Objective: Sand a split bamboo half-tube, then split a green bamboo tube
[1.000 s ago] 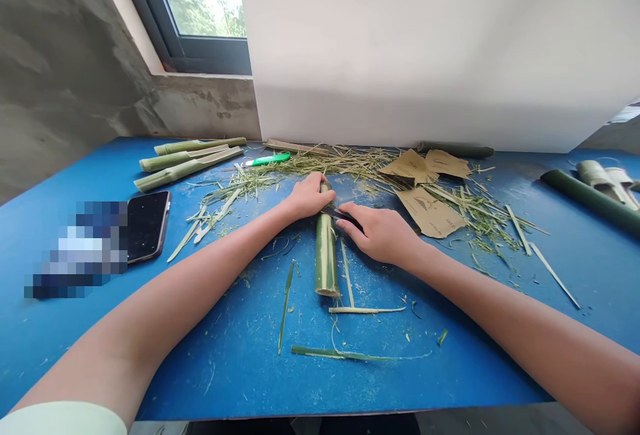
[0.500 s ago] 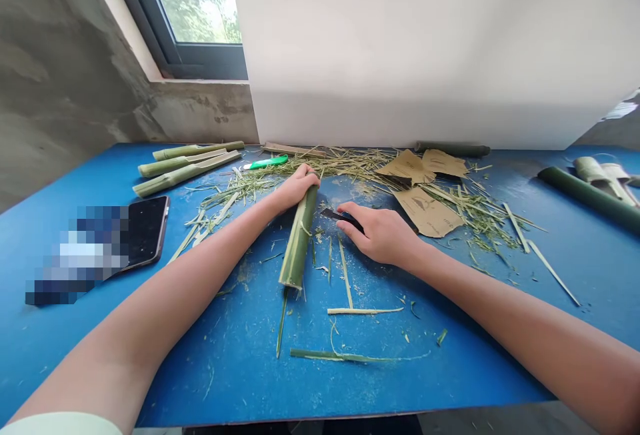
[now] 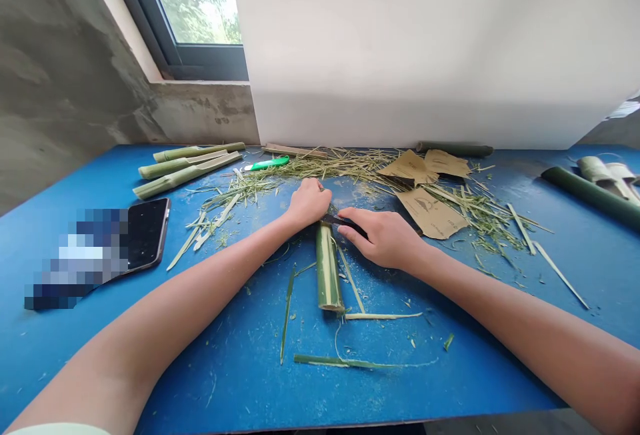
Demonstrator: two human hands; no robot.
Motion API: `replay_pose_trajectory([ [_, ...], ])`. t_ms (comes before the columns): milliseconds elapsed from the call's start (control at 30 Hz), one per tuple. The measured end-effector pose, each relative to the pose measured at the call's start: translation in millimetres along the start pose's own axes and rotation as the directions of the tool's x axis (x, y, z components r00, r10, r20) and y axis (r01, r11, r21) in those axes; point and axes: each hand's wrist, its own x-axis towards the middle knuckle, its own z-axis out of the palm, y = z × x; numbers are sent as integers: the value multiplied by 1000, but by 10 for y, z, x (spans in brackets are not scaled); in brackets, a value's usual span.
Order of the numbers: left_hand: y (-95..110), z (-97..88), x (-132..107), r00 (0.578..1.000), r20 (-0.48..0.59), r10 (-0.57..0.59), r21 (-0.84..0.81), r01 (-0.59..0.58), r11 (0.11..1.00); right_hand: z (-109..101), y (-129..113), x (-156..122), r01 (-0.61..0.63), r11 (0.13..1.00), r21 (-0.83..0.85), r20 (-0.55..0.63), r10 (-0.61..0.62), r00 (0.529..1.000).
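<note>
Here, the left hand (image 3: 309,203) was curled closed at 11 o'clock from a green bamboo tube (image 3: 327,268) lying on the blue worktop (image 3: 225,381); the right hand (image 3: 385,238), at 2 o'clock, gripped a dark knife (image 3: 344,223) over the tube's far end.

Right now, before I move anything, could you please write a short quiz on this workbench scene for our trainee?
1. Which hand rests on the upper end of the green bamboo tube: left or right?
2. True or false: the green utility knife lies on the blue table, held by neither hand.
3. What does the right hand hold?

Key: 1. The left hand. 2. True. 3. A small dark knife.
</note>
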Motion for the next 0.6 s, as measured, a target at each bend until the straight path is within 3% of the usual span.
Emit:
replay_pose_trajectory([
  [600,-1,24,22,1000,6,18,70,-19,997,22,46,-14,120,993,23,62,-121,991],
])
